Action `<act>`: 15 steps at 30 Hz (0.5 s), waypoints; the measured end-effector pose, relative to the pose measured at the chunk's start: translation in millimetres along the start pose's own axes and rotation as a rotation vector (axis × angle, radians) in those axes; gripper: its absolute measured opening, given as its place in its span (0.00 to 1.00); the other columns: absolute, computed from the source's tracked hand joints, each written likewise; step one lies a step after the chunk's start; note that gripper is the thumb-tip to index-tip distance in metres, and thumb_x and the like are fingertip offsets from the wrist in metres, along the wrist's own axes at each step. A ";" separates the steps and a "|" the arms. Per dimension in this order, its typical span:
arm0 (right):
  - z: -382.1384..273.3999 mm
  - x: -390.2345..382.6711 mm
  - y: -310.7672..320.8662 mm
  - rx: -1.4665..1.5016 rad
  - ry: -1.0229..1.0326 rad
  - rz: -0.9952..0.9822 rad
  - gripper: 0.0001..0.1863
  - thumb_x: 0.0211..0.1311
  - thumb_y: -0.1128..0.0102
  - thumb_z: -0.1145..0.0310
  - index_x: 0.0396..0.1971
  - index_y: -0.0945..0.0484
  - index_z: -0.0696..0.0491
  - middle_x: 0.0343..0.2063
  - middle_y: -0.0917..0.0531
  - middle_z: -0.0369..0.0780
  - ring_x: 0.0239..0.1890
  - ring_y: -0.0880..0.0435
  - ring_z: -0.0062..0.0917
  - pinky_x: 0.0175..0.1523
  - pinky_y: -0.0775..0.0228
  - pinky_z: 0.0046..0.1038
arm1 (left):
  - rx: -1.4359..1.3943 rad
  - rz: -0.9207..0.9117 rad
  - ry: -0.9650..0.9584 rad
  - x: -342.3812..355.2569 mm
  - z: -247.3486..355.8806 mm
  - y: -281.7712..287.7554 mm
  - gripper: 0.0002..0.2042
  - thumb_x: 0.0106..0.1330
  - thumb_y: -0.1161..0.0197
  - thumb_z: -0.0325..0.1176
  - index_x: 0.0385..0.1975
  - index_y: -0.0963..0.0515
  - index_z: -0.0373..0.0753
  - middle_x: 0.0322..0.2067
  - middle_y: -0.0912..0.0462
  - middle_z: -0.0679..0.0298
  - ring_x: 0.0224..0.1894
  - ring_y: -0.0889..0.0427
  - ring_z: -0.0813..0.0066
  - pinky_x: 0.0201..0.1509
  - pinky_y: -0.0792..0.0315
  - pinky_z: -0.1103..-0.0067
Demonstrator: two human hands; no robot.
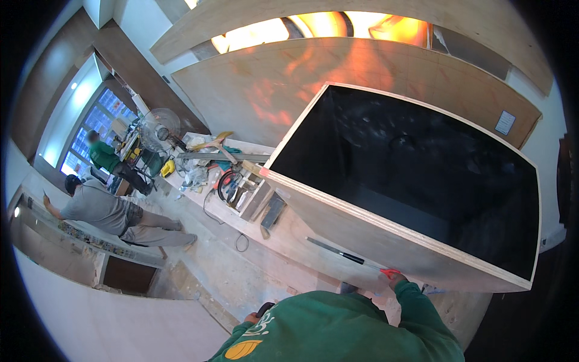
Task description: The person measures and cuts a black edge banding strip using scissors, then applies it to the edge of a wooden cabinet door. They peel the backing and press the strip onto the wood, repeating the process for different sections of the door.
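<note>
My right hand (396,279) is closed around the red handle (387,273) of a thin tool beside the lower side of a big plywood box (356,220). In line with the handle runs a long narrow metal strip (324,244) with a black grip (352,257); whether the two are one piece I cannot tell. The box is open, with pale ply edges and a glossy black inside. At the lower edge, my left hand (251,318) is closed on a black rounded object (265,309), partly hidden by my green sleeve.
Left of the box, a long bench (205,181) carries tools, plastic and cables, with a fan (161,125) farther back. A person in grey (108,208) reaches to the left wall; another in green (107,158) stands near the window. A curved panel (235,87) stands behind the box.
</note>
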State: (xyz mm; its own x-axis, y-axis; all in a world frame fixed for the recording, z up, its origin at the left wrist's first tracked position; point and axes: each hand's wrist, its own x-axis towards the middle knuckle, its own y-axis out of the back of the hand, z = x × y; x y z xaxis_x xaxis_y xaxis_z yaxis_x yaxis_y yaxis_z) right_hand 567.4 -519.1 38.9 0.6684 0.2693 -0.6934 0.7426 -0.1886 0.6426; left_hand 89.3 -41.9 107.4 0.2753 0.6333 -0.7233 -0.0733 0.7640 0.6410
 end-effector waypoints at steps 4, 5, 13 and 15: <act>-4.3 19.5 -9.1 0.093 0.119 -0.030 0.36 0.57 0.42 0.40 0.60 0.28 0.49 0.63 0.31 0.49 0.66 0.34 0.41 0.69 0.41 0.33 | 0.001 0.003 0.006 -8.7 11.3 10.0 0.24 0.48 0.31 0.57 0.38 0.16 0.44 0.36 0.14 0.54 0.41 0.15 0.55 0.47 0.24 0.66; -9.9 20.2 -5.9 0.071 0.108 -0.070 0.39 0.57 0.42 0.40 0.62 0.31 0.50 0.65 0.34 0.49 0.68 0.37 0.40 0.70 0.42 0.33 | 0.001 0.001 0.008 -8.0 9.9 8.7 0.25 0.48 0.31 0.57 0.38 0.16 0.44 0.36 0.14 0.54 0.41 0.15 0.55 0.48 0.24 0.66; -36.5 -13.5 -9.1 -0.132 0.001 0.035 0.32 0.55 0.45 0.63 0.63 0.34 0.54 0.68 0.42 0.50 0.67 0.38 0.48 0.70 0.43 0.41 | 0.007 -0.016 0.056 -18.2 3.4 6.9 0.25 0.47 0.31 0.58 0.37 0.17 0.43 0.36 0.14 0.54 0.42 0.15 0.55 0.48 0.24 0.66; -43.8 -29.1 2.2 -0.136 -0.027 -0.026 0.35 0.56 0.48 0.64 0.64 0.39 0.58 0.69 0.45 0.50 0.68 0.40 0.51 0.69 0.43 0.45 | 0.014 -0.026 0.071 -22.6 -0.6 8.0 0.26 0.47 0.31 0.58 0.37 0.17 0.43 0.36 0.14 0.54 0.42 0.15 0.56 0.48 0.25 0.67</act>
State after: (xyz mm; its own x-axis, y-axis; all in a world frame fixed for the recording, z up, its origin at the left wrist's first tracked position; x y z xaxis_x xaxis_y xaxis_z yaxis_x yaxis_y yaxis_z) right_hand 547.8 -485.9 74.7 0.6513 0.2465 -0.7177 0.7484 -0.0521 0.6613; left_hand 82.0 -50.0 128.7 0.2081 0.6209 -0.7558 -0.0530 0.7787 0.6251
